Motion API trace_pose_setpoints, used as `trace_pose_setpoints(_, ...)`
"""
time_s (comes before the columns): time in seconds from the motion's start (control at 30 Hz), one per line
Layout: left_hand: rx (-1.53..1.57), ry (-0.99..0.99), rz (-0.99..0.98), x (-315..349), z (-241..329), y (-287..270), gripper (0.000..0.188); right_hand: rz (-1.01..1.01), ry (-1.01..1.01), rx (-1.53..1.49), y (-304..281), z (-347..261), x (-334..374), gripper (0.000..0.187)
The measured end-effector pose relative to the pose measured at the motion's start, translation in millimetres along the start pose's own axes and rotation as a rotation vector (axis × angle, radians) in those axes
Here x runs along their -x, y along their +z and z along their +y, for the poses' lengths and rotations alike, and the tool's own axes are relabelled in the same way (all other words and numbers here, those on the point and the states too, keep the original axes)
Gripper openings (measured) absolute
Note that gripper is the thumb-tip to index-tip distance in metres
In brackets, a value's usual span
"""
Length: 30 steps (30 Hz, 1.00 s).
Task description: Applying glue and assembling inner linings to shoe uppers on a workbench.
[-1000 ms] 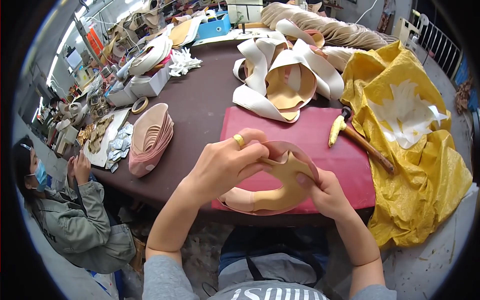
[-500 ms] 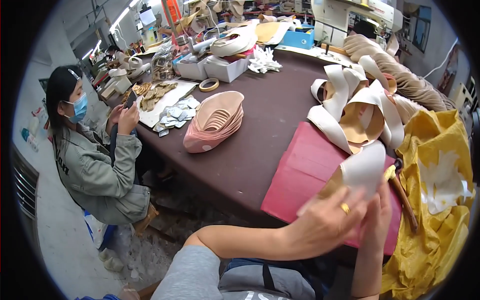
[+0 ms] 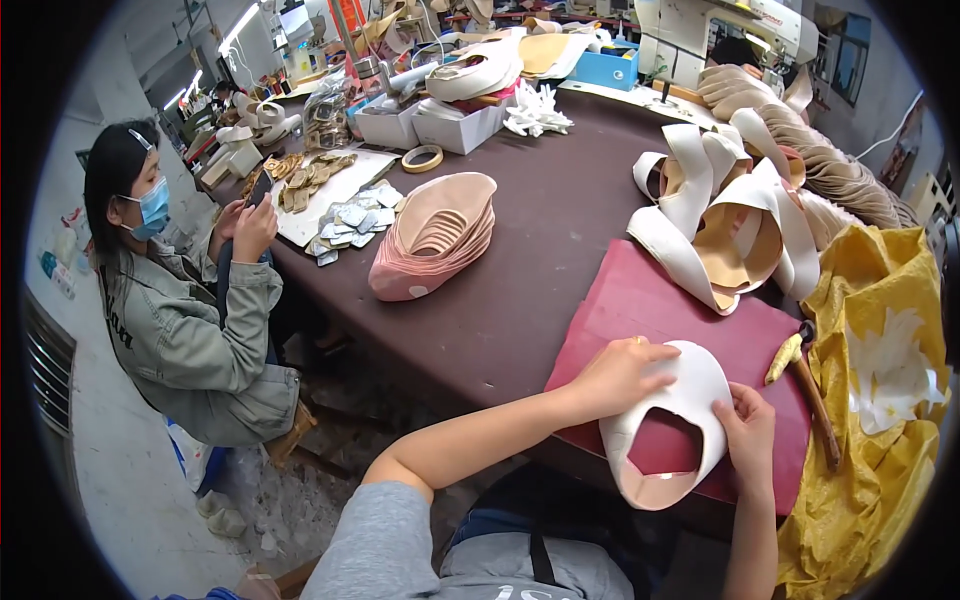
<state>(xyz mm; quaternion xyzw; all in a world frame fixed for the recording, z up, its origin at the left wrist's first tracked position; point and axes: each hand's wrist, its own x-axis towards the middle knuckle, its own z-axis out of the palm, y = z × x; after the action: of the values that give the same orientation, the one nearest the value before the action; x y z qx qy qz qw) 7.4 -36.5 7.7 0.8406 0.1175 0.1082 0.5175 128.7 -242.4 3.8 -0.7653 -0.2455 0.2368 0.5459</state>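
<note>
white shoe upper [image 3: 702,385] reaching over the red mat [image 3: 620,310]'s near edge, left hand [image 3: 625,378] resting on its far left, right hand [image 3: 750,430] touching its right rim, hands sitting apart, grip not showing clearly

A red rectangular mat [image 3: 625,310] lies at the near edge of a dark brown covered table [image 3: 540,260]. Over its near part is a white oval shoe upper [image 3: 693,378], with the left hand [image 3: 622,380] at its left side and the right hand [image 3: 748,428] at its right. Along the mat's right edge lies a wooden-handled hammer [image 3: 818,412]; right of the mat hangs a yellow woven sack [image 3: 868,505]. Behind the mat, overlapping its far edge, sits a heap of curved white-and-tan pieces [image 3: 735,240]. Well left of the mat stands a nested stack of pink boat-shaped pieces [image 3: 425,260]; farther left lies a pile of flat silvery pieces [image 3: 352,222].
</note>
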Motion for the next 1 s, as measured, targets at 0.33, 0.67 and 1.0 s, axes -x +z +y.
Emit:
trace_pose_setpoints(0.33, -0.295, 0.316, 0.061, 0.7, -21.2, -9.7, 0.039, 0.347, -0.355, 0.607, -10.6, -9.5, 8.9, 0.021)
trace_pose_setpoints(0.67, -0.322, 0.464, -0.356, -11.7, 19.8, -49.8, 0.042, 0.741, -0.461, 0.881, -147.3, -98.8, -22.5, 0.011)
trace_pose_setpoints(1.0, -0.357, 0.45, -0.555, -119.0, 81.6, 20.4, 0.03, 0.196, 0.442, 1.438, -301.2, -94.0, -45.2, 0.025)
